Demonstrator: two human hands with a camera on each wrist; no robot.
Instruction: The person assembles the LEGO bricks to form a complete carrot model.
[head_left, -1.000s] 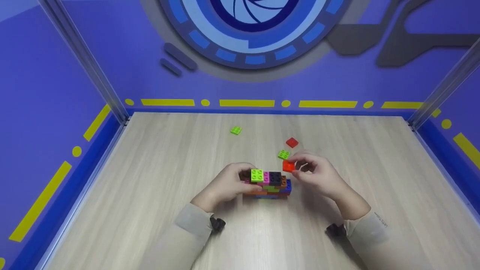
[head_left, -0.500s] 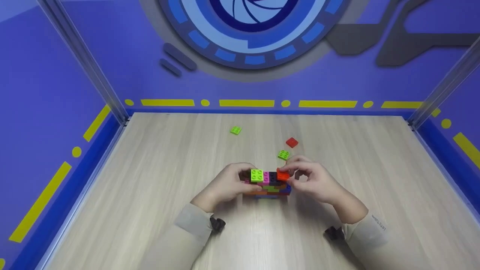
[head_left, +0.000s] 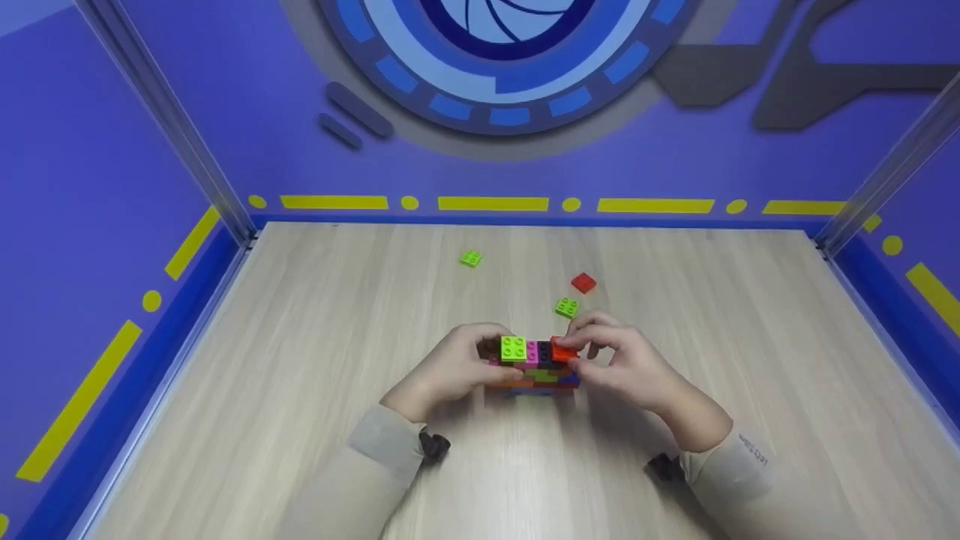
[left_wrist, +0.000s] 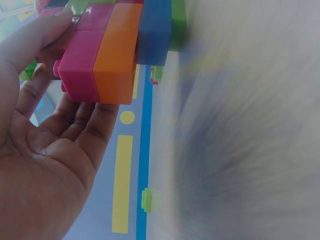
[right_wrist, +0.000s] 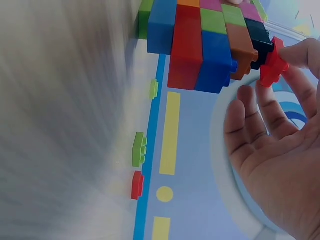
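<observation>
A stepped wall of toy building bricks [head_left: 541, 375] stands on the table between the hands, with orange, pink, blue, green, brown, black and red bricks in it. My left hand [head_left: 454, 366] grips its left end, thumb along the near side and fingers behind. In the left wrist view, a pink brick [left_wrist: 82, 65] and an orange brick [left_wrist: 117, 55] show beside the palm. My right hand [head_left: 630, 364] pinches a thin red brick [right_wrist: 273, 62] between thumb and fingers, right at the studs of the black brick [right_wrist: 259, 42] on top. A lime brick [head_left: 513, 348] tops the left end.
Behind the wall on the wooden table [head_left: 337, 300] lie a lime brick [head_left: 567, 307], a red brick [head_left: 583, 283] and, farther left, another lime brick [head_left: 471, 259]. Blue printed panels [head_left: 480, 176] enclose the back and sides.
My right hand has brought the red brick left and down, from beside the wall onto the black brick at its top right. The left hand keeps its grip.
</observation>
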